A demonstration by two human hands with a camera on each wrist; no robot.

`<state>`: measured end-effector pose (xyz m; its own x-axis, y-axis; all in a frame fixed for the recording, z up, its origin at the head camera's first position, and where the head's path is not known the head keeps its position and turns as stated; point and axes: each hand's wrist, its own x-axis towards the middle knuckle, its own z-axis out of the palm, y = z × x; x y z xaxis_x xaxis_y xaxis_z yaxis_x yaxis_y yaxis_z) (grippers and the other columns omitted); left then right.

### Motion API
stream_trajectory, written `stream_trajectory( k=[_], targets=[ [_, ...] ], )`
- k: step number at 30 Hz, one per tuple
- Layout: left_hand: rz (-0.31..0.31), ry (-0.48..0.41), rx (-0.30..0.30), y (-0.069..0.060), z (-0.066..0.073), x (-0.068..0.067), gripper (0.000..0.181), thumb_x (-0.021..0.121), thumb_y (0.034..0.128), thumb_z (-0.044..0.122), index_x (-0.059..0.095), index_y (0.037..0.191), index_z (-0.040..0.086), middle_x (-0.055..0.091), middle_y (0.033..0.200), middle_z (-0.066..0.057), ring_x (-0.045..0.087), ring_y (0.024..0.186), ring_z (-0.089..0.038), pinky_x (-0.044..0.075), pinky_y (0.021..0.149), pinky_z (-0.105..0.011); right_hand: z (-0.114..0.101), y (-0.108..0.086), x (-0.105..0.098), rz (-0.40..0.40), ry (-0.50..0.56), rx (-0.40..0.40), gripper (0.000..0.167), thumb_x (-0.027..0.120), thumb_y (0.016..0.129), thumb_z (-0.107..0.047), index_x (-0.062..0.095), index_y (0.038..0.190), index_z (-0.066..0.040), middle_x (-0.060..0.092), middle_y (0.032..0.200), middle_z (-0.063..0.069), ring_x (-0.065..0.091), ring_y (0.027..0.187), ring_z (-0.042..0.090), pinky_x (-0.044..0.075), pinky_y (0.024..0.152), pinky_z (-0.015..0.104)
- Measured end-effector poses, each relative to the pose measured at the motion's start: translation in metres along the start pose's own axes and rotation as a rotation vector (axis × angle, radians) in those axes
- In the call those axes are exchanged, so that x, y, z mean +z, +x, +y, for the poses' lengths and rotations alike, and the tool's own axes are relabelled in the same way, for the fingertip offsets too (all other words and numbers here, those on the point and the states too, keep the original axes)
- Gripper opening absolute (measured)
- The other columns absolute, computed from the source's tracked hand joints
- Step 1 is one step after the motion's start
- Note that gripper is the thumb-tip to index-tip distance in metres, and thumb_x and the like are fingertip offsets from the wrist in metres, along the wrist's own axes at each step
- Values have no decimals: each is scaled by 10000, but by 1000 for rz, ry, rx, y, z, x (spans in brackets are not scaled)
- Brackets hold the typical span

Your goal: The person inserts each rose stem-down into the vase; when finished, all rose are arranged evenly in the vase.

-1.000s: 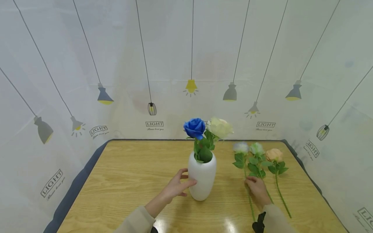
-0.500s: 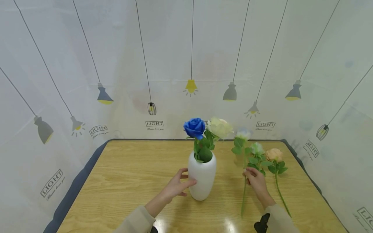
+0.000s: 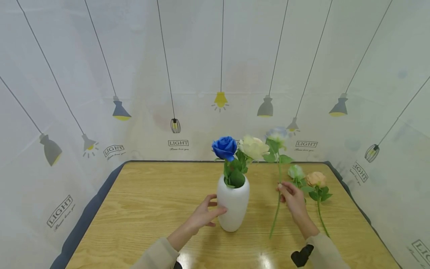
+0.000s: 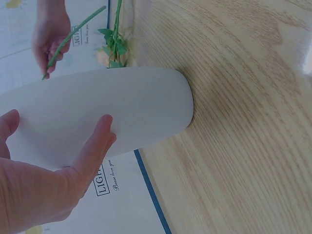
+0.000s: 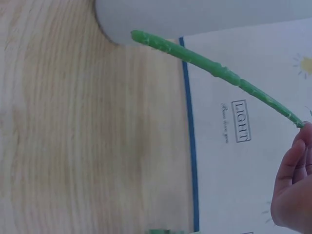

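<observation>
A white vase (image 3: pixel 233 209) stands upright on the table, holding a blue rose (image 3: pixel 224 148) and a cream-white rose (image 3: pixel 254 147). At its left side my left hand (image 3: pixel 202 216) holds it, thumb across the front and fingers partly hidden behind. To the right of the vase, my right hand (image 3: pixel 293 198) pinches the green stem (image 3: pixel 280 168) of a pale bluish-white rose (image 3: pixel 277 135), which is raised nearly upright off the table. The right wrist view shows the stem's free lower end (image 5: pixel 146 38) in front of the vase, apart from the table.
A pale green rose (image 3: pixel 296 172) and a peach rose (image 3: pixel 317 179) lie on the wooden table (image 3: pixel 151 201) at the right, beyond my right hand. A white backdrop (image 3: pixel 195 74) printed with hanging lamps stands behind and around the table.
My right hand has lifted the pale bluish-white rose from the table, moving it up and slightly left toward the vase. My left hand and the vase have stayed in place.
</observation>
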<state>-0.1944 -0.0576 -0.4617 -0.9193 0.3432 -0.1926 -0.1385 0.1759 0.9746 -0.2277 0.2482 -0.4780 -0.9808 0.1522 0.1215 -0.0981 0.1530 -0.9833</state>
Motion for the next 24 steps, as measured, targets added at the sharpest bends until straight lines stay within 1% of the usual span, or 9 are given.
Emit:
stream_trajectory(
  k=[3,6,9,12,15,18,21,24],
  targets=[
    [0,2,2,0,0,0,735,652,795,348,269,1341,41,368,1248,-231,452,1036,-398,490,667,-459,-9,-1,3,1,4,-34,392,522,896,-296,491,1095,41,613,838,-5,490,555,82,458,524,246],
    [-1,0,5,0,0,1,729,650,800,336,265,1343,39,367,1248,-234,451,1035,-404,488,667,-467,-17,-2,6,2,47,-62,345,525,897,-274,498,1081,17,612,842,17,498,555,87,464,526,244],
    [-2,-1,7,0,-1,1,727,650,800,334,266,1341,38,367,1248,-234,453,1033,-401,488,667,-463,-28,-3,10,11,128,-92,253,536,896,-222,518,1024,-4,609,824,45,505,543,93,470,525,229],
    [-3,-2,5,0,-1,0,733,654,794,346,271,1338,40,367,1247,-232,455,1033,-395,490,669,-455,-40,-5,14,28,213,-124,144,543,892,-164,543,950,-32,614,785,24,519,528,94,470,514,212],
    [-5,-6,5,0,0,0,739,656,790,352,271,1338,39,365,1249,-233,455,1033,-396,490,673,-455,-52,-6,17,39,312,-147,62,536,892,-107,573,916,-64,620,757,1,532,516,100,470,508,205],
    [-6,-7,6,0,0,0,743,656,790,352,267,1341,39,361,1251,-236,455,1030,-401,488,675,-462,-62,-8,19,40,399,-157,77,527,893,-86,595,928,-74,629,757,10,548,522,111,473,519,205],
    [-6,-3,10,0,-1,0,737,652,796,343,263,1342,37,362,1250,-236,457,1027,-402,488,673,-464,-72,-10,21,44,464,-166,96,525,893,-79,609,938,-75,636,760,23,563,536,120,473,527,205],
    [-6,-5,16,-2,1,1,722,647,804,325,263,1341,32,367,1245,-236,457,1027,-406,486,676,-471,-81,-11,23,35,538,-188,106,508,896,-50,604,940,-63,637,764,39,573,548,127,470,527,203]
  ],
)
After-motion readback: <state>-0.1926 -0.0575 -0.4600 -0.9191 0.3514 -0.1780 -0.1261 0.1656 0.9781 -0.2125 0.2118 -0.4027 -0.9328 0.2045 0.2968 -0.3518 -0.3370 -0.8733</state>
